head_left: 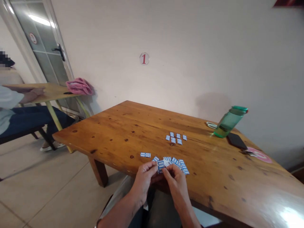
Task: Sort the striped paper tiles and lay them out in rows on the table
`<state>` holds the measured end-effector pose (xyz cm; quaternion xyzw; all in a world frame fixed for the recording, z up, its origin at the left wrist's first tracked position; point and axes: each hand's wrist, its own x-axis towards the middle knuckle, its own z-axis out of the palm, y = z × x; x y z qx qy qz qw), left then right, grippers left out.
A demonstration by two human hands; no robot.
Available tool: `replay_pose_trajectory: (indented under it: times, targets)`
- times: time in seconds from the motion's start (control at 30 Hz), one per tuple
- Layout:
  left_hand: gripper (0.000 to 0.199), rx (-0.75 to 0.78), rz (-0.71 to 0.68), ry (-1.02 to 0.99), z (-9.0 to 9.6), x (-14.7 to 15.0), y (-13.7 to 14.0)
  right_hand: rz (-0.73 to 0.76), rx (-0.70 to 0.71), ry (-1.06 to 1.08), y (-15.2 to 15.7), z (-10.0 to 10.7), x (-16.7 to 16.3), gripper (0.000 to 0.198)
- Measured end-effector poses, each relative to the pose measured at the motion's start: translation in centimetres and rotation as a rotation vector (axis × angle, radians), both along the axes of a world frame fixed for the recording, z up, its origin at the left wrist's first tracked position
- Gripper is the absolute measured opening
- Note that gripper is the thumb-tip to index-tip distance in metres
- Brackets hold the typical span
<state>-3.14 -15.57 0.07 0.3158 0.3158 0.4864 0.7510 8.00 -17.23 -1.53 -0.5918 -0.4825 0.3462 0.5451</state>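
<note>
Between my two hands, just over the table's near edge, is a small sheet of blue-and-white labels [161, 166]. My left hand [146, 174] pinches its left side, fingers closed. My right hand [175, 179] pinches its lower right side, also closed. Right behind the hands lies a spread of similar blue-and-white label sheets [183, 166], partly hidden by my fingers. One small label strip [145, 155] lies apart to the left. Farther back, several small cut label pieces [173, 140] lie in a loose group. The print is too small to read.
On the wooden table [114, 126], a green bottle [229, 122] stands at the right, beside a dark phone [237, 141], a white cable coil [211, 125], scissors [248, 153] and a pink round sticker [260, 155]. At the left, another person [14, 104] sits at a smaller table [53, 90] with a pink cloth [79, 86].
</note>
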Motion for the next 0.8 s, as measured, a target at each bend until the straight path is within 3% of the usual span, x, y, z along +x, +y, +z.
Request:
replay_pose_trajectory:
  times: [0.33,0.53,0.8]
  targets:
    - [0.027,0.01,-0.001,0.043,-0.3,0.2,0.1,-0.027,0.025,-0.049,0.1,0.1,-0.2,0.024]
    - [0.024,-0.058,0.066,0.053,-0.3,0.2,0.2,0.012,-0.016,0.103,-0.4,0.5,-0.2,0.026]
    - [0.026,-0.061,0.048,0.08,-0.2,0.1,0.1,-0.032,0.002,0.173,-0.5,1.2,-0.2,0.027]
